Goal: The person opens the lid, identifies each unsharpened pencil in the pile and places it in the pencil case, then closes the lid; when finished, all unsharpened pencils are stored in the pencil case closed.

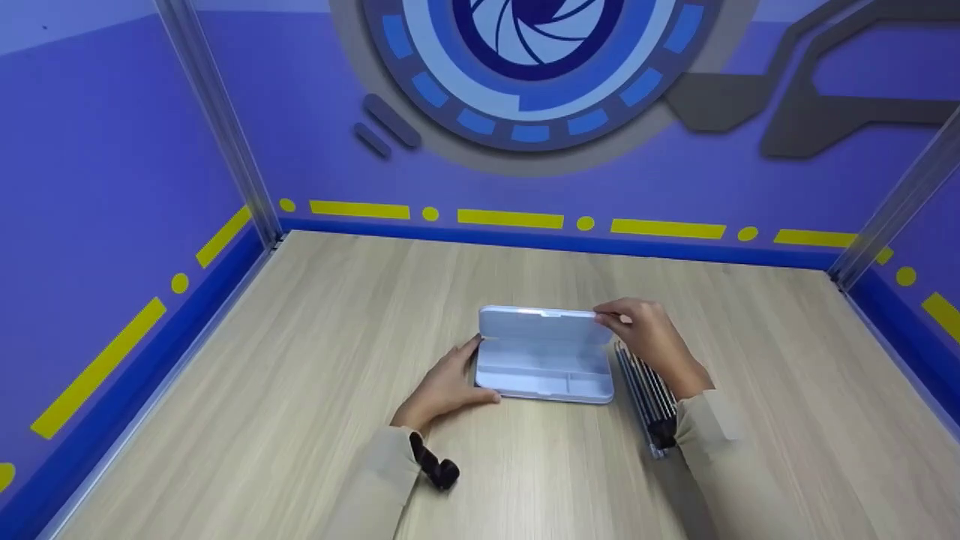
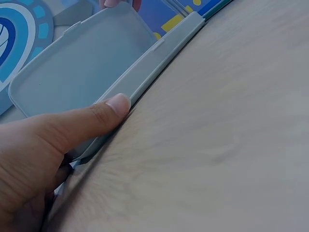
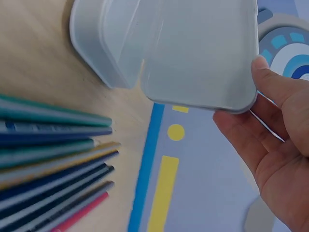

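Observation:
A pale grey plastic pencil case (image 1: 521, 381) lies on the table with its hinged lid (image 1: 547, 324) raised and tilted back. Its shallow tray has a long divider and a small section at the front right; no items show inside. My left hand (image 1: 450, 384) grips the left end, thumb along the front wall and fingers at the side. In the left wrist view that thumb (image 2: 118, 104) presses the case's front edge. At the lid's upper right corner, my right hand (image 1: 649, 334) pinches the rim between thumb and fingers.
Several pencils (image 1: 637, 386) lie side by side right of the case, partly under the right forearm. In the right wrist view the pencils (image 3: 58, 164) show green, blue, yellow and pink. Blue panels (image 1: 247, 112) enclose the wooden table (image 1: 360, 300) at back and sides.

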Demonstrator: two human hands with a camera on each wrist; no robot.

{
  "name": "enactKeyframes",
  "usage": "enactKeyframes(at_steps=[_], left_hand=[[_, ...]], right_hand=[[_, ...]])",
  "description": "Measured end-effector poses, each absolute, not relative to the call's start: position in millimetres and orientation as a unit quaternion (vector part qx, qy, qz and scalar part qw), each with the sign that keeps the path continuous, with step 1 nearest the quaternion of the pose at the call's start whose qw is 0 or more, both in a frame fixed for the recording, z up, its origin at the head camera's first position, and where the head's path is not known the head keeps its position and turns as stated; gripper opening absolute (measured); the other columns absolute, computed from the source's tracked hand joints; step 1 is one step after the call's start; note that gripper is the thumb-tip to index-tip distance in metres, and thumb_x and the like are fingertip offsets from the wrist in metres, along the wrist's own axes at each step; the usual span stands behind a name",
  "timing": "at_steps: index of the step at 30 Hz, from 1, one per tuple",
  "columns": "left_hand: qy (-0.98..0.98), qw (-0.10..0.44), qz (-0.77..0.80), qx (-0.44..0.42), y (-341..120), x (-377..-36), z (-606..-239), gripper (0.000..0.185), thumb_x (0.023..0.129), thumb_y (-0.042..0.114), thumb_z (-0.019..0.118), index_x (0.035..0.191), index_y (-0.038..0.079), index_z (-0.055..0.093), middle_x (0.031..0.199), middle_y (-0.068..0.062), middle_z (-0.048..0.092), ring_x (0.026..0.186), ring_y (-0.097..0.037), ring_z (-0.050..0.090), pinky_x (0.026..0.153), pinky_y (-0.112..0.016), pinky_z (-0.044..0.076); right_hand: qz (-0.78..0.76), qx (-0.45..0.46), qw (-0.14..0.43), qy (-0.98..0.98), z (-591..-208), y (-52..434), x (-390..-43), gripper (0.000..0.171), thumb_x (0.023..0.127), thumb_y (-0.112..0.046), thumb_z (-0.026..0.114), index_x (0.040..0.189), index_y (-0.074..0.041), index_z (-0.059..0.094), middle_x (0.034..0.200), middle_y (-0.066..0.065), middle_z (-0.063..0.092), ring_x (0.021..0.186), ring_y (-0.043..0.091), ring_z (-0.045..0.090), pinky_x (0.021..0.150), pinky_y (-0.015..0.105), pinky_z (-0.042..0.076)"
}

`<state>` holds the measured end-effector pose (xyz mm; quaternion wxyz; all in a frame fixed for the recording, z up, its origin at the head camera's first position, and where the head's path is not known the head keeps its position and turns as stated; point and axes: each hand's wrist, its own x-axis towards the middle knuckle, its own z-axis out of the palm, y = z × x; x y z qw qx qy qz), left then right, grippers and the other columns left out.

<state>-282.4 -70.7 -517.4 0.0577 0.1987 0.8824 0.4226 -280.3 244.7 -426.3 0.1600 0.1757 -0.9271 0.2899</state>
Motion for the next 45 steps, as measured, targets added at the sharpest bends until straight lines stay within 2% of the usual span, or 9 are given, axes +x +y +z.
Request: enactKeyframes(at_steps=[6, 10, 13, 17, 20, 24, 31, 40, 45], left_hand=[[0.883, 0.073, 0.423, 0.189, -71.3, -281.1, -515.1, 0.11, 0.066, 0.044, 0.086, 0.153, 0.014, 0.026, 0.156, -0.012, 0.031, 0.143, -0.043, 0.023, 0.116, -0.054, 0.025], [0.883, 0.075, 0.427, 0.182, -71.4, -281.1, -514.1, 0.11, 0.065, 0.043, 0.087, 0.153, 0.016, 0.026, 0.156, -0.014, 0.031, 0.143, -0.045, 0.023, 0.116, -0.056, 0.024], [0.883, 0.077, 0.426, 0.179, -71.1, -281.3, -514.5, 0.111, 0.064, 0.044, 0.087, 0.153, 0.016, 0.026, 0.156, -0.013, 0.03, 0.143, -0.044, 0.021, 0.117, -0.055, 0.023], [0.885, 0.079, 0.421, 0.181, -70.2, -280.5, -514.8, 0.112, 0.065, 0.044, 0.087, 0.153, 0.015, 0.024, 0.156, -0.012, 0.03, 0.144, -0.043, 0.02, 0.117, -0.054, 0.022], [0.887, 0.075, 0.416, 0.187, -69.5, -280.5, -514.6, 0.111, 0.065, 0.043, 0.086, 0.153, 0.013, 0.025, 0.156, -0.012, 0.031, 0.144, -0.04, 0.022, 0.117, -0.052, 0.024], [0.892, 0.064, 0.4, 0.202, -69.5, -281.8, -515.5, 0.109, 0.066, 0.044, 0.085, 0.152, 0.011, 0.027, 0.155, -0.015, 0.032, 0.143, -0.035, 0.028, 0.117, -0.049, 0.027], [0.892, 0.058, 0.397, 0.211, -69.9, -281.9, -515.6, 0.106, 0.067, 0.046, 0.084, 0.152, 0.012, 0.03, 0.152, -0.016, 0.035, 0.141, -0.032, 0.033, 0.115, -0.048, 0.03], [0.888, 0.053, 0.406, 0.211, -68.9, -281.2, -516.4, 0.104, 0.068, 0.047, 0.084, 0.151, 0.012, 0.032, 0.151, -0.015, 0.038, 0.139, -0.032, 0.035, 0.113, -0.049, 0.032], [0.89, 0.054, 0.403, 0.207, -70.3, -281.3, -515.7, 0.103, 0.068, 0.047, 0.083, 0.151, 0.013, 0.032, 0.152, -0.015, 0.037, 0.14, -0.033, 0.034, 0.114, -0.05, 0.031]], right_hand=[[0.346, 0.123, 0.169, -0.915, -432.1, 240.5, -286.5, 0.026, 0.092, -0.017, 0.064, 0.111, 0.0, 0.071, 0.106, 0.015, 0.072, 0.1, 0.029, 0.068, 0.089, 0.046, 0.055], [0.403, 0.056, 0.133, -0.904, -434.0, 240.4, -291.0, 0.049, 0.098, -0.039, 0.051, 0.124, 0.0, 0.063, 0.123, 0.019, 0.065, 0.116, 0.034, 0.06, 0.101, 0.05, 0.047], [0.479, 0.014, 0.078, -0.874, -435.3, 241.7, -294.5, 0.067, 0.099, -0.054, 0.038, 0.136, 0.0, 0.053, 0.14, 0.018, 0.053, 0.132, 0.032, 0.048, 0.109, 0.047, 0.04], [0.582, 0.02, 0.009, -0.813, -441.4, 244.6, -299.7, 0.077, 0.099, -0.06, 0.023, 0.147, -0.001, 0.036, 0.156, 0.014, 0.03, 0.148, 0.025, 0.021, 0.119, 0.042, 0.023], [0.624, 0.038, -0.03, -0.78, -446.4, 247.4, -303.8, 0.081, 0.098, -0.062, 0.013, 0.152, -0.002, 0.023, 0.162, 0.012, 0.014, 0.15, 0.023, 0.006, 0.123, 0.041, 0.01], [0.646, 0.039, -0.074, -0.759, -451.1, 250.3, -310.1, 0.079, 0.098, -0.061, 0.004, 0.155, -0.008, 0.012, 0.163, 0.006, 0.002, 0.15, 0.022, -0.005, 0.123, 0.042, 0.002], [0.647, 0.013, -0.142, -0.749, -460.5, 252.8, -320.0, 0.091, 0.088, -0.076, 0.004, 0.155, -0.014, -0.003, 0.162, 0.007, -0.011, 0.149, 0.03, -0.01, 0.12, 0.051, -0.008], [0.608, -0.029, -0.18, -0.773, -469.8, 254.3, -329.4, 0.105, 0.08, -0.084, 0.005, 0.154, -0.011, -0.006, 0.162, 0.009, -0.012, 0.149, 0.028, -0.01, 0.121, 0.047, -0.006], [0.599, -0.037, -0.196, -0.776, -472.0, 254.7, -334.8, 0.108, 0.08, -0.084, 0.006, 0.153, -0.005, -0.007, 0.161, 0.012, -0.013, 0.148, 0.029, -0.011, 0.121, 0.046, -0.005]])
